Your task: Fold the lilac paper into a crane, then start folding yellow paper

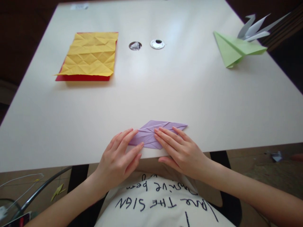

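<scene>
A folded sheet of purple origami paper (151, 125) lies flat at the near edge of the white table, in a long diamond shape with creases running to its middle. My left hand (121, 154) rests on its left end, fingers stretched out and thumb low by the table edge. Over the middle and right part lies my right hand (181, 148), its fingers flat and spread on the paper. Both hands touch the paper without gripping it. Some of its surface is hidden under my fingers.
Creased yellow paper (91, 55) lies on a red sheet (85, 78) at the back left. Two round cable holes, one with a metal cover (156, 44), are set in the table (151, 94). A green paper plane (239, 49) and a grey paper crane (253, 30) stand at right.
</scene>
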`<state>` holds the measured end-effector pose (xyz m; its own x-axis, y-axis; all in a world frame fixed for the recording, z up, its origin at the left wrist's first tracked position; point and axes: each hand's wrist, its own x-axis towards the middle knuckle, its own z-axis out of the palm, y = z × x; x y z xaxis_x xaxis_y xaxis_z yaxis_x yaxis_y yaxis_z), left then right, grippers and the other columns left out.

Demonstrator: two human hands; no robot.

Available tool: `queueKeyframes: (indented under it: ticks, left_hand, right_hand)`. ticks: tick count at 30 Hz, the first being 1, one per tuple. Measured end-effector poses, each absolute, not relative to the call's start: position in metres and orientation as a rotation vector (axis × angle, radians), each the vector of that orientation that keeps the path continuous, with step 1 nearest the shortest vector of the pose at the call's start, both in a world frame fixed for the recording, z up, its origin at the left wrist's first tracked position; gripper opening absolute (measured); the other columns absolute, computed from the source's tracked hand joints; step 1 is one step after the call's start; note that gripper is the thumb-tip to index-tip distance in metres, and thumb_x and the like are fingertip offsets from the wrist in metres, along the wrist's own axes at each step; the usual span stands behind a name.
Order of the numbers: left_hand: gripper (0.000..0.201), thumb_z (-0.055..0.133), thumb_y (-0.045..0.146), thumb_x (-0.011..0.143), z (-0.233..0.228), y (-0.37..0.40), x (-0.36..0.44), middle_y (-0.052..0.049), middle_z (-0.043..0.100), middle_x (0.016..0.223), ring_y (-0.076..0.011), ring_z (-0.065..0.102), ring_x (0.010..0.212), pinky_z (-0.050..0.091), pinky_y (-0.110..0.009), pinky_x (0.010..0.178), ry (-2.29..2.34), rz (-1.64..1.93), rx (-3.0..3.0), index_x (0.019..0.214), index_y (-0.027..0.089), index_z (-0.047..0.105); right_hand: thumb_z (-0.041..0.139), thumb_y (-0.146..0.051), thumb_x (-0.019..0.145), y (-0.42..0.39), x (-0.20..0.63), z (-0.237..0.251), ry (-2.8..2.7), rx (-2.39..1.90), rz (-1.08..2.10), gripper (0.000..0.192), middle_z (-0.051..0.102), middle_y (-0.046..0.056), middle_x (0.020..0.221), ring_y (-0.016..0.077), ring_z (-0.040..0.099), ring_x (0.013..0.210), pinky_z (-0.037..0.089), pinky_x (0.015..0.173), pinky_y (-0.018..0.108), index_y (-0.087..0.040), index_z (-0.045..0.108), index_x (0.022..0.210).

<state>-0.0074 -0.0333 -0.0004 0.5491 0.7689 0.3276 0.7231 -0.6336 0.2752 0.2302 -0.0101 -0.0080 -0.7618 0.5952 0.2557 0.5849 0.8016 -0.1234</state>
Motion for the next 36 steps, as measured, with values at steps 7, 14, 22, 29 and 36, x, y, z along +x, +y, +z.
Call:
queueKeyframes:
  ticks: [7,14,22,29,36]
  left_hand:
    - [0.023,0.058,0.018,0.081,0.003,-0.034,-0.014,-0.017,0.052,0.127,-0.0306,0.047,0.119,0.043,-0.048,0.095,1.376,0.573,2.751,0.103,0.016,0.064]
    - [0.047,0.051,0.035,0.088,0.001,-0.025,-0.003,-0.015,0.049,0.134,-0.0266,0.044,0.125,0.039,-0.042,0.102,1.249,0.467,2.863,0.128,0.01,0.047]
    - [0.036,0.053,0.027,0.088,-0.001,-0.02,0.003,-0.01,0.06,0.121,-0.0214,0.055,0.111,0.046,-0.035,0.094,0.977,0.467,2.923,0.12,0.013,0.052]
    - [0.05,0.064,0.024,0.079,0.01,-0.021,0.009,-0.017,0.05,0.13,-0.0291,0.038,0.128,0.039,-0.046,0.102,1.169,0.963,2.813,0.124,0.013,0.045]
    - [0.048,0.048,0.027,0.089,0.006,-0.005,0.018,-0.013,0.04,0.141,-0.024,0.032,0.134,0.032,-0.04,0.107,1.137,0.538,2.841,0.132,0.009,0.038]
  right_hand:
    - [0.045,-0.046,0.089,-0.014,0.224,-0.005,-2.677,-0.933,-0.04,0.054,0.055,0.016,0.127,0.0273,0.05,0.116,0.042,0.096,0.044,-0.004,0.053,0.123]
    - [0.052,-0.045,0.084,-0.008,0.227,-0.001,-2.646,-0.899,0.052,0.051,0.061,0.018,0.116,0.0273,0.052,0.107,0.047,0.086,0.043,-0.006,0.057,0.117]
    - [0.051,-0.012,0.085,-0.014,0.25,-0.004,-2.568,-0.665,0.183,0.029,0.066,0.011,0.109,0.0219,0.057,0.108,0.052,0.088,0.039,-0.012,0.057,0.113]
    - [0.052,-0.013,0.086,0.002,0.25,0.015,-2.111,-1.185,0.502,0.027,0.071,0.002,0.094,0.0113,0.067,0.073,0.055,0.064,0.02,-0.022,0.057,0.111]
    - [0.059,-0.021,0.08,0.041,0.248,0.006,-2.182,-1.286,0.287,0.047,0.061,0.014,0.114,0.0245,0.059,0.102,0.051,0.085,0.042,-0.014,0.045,0.125]
